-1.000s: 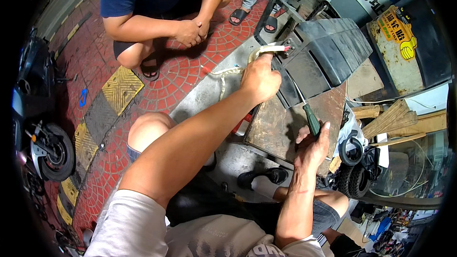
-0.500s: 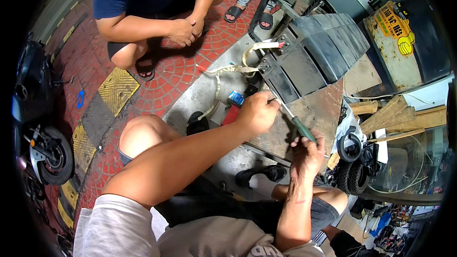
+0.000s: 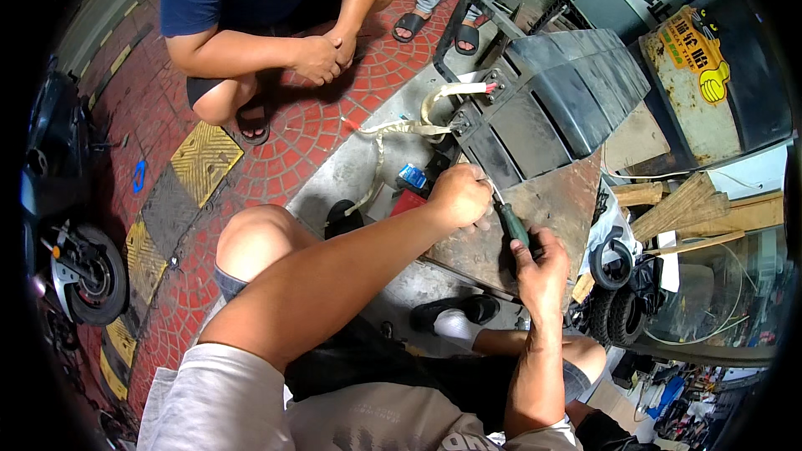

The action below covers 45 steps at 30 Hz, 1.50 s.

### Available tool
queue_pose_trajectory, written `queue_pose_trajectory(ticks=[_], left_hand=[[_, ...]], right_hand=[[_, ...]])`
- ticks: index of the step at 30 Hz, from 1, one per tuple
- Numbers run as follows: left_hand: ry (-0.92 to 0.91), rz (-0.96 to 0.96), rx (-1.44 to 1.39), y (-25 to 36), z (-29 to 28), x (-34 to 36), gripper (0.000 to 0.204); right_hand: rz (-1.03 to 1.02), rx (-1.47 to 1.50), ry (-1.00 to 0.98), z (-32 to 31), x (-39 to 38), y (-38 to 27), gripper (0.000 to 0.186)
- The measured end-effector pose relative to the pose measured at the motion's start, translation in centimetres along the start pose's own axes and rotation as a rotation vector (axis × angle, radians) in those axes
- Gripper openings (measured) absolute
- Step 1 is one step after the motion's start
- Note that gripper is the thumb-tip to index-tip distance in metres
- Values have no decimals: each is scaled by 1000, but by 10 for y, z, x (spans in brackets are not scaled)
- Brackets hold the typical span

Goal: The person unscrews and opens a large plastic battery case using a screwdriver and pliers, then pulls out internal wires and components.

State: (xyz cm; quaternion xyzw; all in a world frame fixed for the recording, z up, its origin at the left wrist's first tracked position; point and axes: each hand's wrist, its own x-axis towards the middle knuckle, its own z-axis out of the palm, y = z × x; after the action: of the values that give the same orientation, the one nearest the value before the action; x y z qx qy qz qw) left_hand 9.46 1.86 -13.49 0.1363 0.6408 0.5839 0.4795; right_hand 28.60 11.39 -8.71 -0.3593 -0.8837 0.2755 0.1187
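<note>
Red paving (image 3: 292,146) at left, worn wooden tabletop (image 3: 568,199) at centre. Head view: dark casing (image 3: 528,132) at the tabletop's far part, pale sleeved cable (image 3: 401,128) at its left end. Right hand (image 3: 543,274): fingers clamped on the green handle of a screwdriver (image 3: 515,227), held over the tabletop, near side of the casing. Left hand (image 3: 458,196): fingers bunched by the screwdriver's tip; cannot tell whether they grip it. Against a second ago: left hand down from the cable's end; screwdriver, its shaft then overlapping the casing, now nearer the body.
</note>
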Motion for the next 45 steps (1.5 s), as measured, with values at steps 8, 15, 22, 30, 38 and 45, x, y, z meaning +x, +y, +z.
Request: queue_pose_trajectory(ticks=[8, 15, 22, 30, 38, 45], left_hand=[[39, -19, -15, 2, 4, 1, 27], [431, 108, 2, -10, -22, 25, 26], [464, 244, 50, -26, -30, 44, 57], [436, 266, 171, -21, -32, 41, 82], [400, 379, 105, -30, -34, 47, 85], [421, 338, 87, -34, -31, 55, 77]], right_hand=[[-141, -130, -23, 4, 22, -9, 35], [-249, -192, -74, -1, 33, -12, 32], [-283, -338, -149, -3, 54, -20, 33], [-96, -127, -193, 4, 63, -15, 35], [-323, -310, 48, 22, 49, -17, 30], [-274, -337, -53, 10, 49, -19, 36]])
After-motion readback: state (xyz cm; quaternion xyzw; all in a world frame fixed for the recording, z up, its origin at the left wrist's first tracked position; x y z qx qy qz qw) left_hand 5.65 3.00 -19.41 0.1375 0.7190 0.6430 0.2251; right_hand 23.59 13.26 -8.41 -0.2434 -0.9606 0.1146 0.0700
